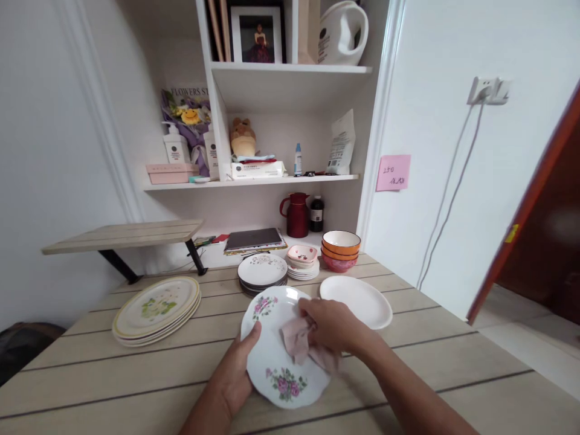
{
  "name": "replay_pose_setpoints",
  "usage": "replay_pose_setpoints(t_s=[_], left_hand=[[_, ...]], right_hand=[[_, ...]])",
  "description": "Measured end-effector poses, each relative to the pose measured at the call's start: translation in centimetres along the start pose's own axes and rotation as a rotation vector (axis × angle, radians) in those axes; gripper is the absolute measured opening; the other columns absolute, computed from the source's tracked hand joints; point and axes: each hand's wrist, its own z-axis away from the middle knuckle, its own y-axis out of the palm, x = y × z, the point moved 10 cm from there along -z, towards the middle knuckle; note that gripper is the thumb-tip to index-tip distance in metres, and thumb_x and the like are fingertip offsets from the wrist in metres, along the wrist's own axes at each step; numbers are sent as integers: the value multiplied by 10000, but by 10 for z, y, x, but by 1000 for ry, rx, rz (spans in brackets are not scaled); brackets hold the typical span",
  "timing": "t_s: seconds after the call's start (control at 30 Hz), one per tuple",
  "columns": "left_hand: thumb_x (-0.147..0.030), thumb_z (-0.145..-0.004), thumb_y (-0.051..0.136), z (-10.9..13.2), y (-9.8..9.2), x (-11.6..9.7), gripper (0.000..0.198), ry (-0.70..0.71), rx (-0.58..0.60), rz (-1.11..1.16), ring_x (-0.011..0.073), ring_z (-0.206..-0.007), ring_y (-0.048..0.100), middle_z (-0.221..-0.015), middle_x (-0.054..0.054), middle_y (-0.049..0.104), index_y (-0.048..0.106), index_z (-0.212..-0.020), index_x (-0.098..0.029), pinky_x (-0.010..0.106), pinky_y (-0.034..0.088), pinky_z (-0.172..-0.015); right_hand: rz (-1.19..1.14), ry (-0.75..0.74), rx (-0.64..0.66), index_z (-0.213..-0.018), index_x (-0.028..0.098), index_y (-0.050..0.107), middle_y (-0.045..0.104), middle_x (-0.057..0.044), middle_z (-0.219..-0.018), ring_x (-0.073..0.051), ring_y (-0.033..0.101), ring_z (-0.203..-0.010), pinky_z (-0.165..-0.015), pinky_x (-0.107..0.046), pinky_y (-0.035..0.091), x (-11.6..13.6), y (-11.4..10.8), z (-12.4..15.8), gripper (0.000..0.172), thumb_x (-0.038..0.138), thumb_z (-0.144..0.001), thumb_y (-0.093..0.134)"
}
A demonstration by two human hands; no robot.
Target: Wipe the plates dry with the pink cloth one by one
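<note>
Left fingers [252, 336] gripping floral plate [277, 364], right fingers [312, 308] pressing cloth [295, 341] atop

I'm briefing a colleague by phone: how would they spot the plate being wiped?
At the pale wooden table, nearest the camera, is a round white plate gripped at its rim by the left hand while the right hand presses a pinkish cloth on it. Unlike the plain white oval plate beside it and the green-patterned stack, it bears pink rose sprays.
</note>
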Motion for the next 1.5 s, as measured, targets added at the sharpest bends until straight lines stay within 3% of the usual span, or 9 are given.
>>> replay_pose_setpoints(t_s=[0.17,0.3,0.47,0.67,0.77,0.9,1.17,1.37,1.5], left_hand=[[-384,-817,631,-2,3,4,577,-58,38,33,303,-992,668,-1046,168,718,513,-1305,-100,407,457,-936],[-461,-818,603,-4,6,16,584,-184,80,70,304,-992,664,-1003,158,730,556,-1257,-79,377,471,-904],[-485,-844,551,-7,9,6,587,-77,99,113,292,-1044,643,-1095,143,706,518,-1308,-127,393,432,-955],[-568,-831,501,-8,4,12,693,-110,118,96,304,-1146,585,-1198,152,657,437,-1377,-147,419,355,-1035],[-581,-838,476,-12,2,14,722,-115,159,83,309,-1155,579,-1205,171,647,404,-1397,-128,437,331,-1054],[-614,-845,429,-12,4,13,728,-124,202,81,309,-1134,593,-1205,167,649,398,-1401,-145,452,350,-1040],[-622,-847,408,-6,16,8,712,-55,242,107,311,-1124,599,-1168,169,669,431,-1381,-152,459,370,-1019],[-638,-840,384,-13,6,10,728,-43,235,108,307,-1184,557,-1229,157,637,400,-1404,-178,460,336,-1048],[-651,-827,391,-13,6,12,761,-56,248,101,311,-1216,529,-1273,166,603,379,-1416,-168,461,324,-1058]], right_hand=[[-121,-384,227,-1005,294,610,653,31,-847,-178,579,-756,-600,-239,340,68,29,20,402,245,-617,707],[-359,-510,73,-1152,300,567,603,10,-1056,-159,568,-914,-778,-238,403,104,28,13,465,197,-705,644],[-195,-284,-211,-1236,337,540,494,-37,-1255,-213,480,-1120,-924,-328,356,65,8,-15,563,104,-724,573],[-23,-103,-102,-1104,252,595,557,-75,-1125,-213,571,-897,-712,-307,383,5,-6,-8,431,81,-721,493],[-16,-190,53,-944,251,623,607,-17,-927,-187,575,-757,-623,-267,355,13,6,4,312,146,-652,586],[-155,-466,237,-1013,283,607,614,11,-979,-195,575,-881,-730,-269,389,68,32,18,385,227,-635,658],[-143,-200,-244,-1301,356,472,519,-37,-1192,-208,536,-1037,-873,-302,397,70,11,-17,552,223,-779,591],[-46,29,-369,-1270,290,509,518,-77,-1113,-222,549,-923,-708,-301,410,11,-5,-22,458,208,-820,522],[-15,67,-408,-1335,244,451,503,-119,-1151,-250,526,-952,-711,-327,400,9,-2,-23,509,157,-833,454]])
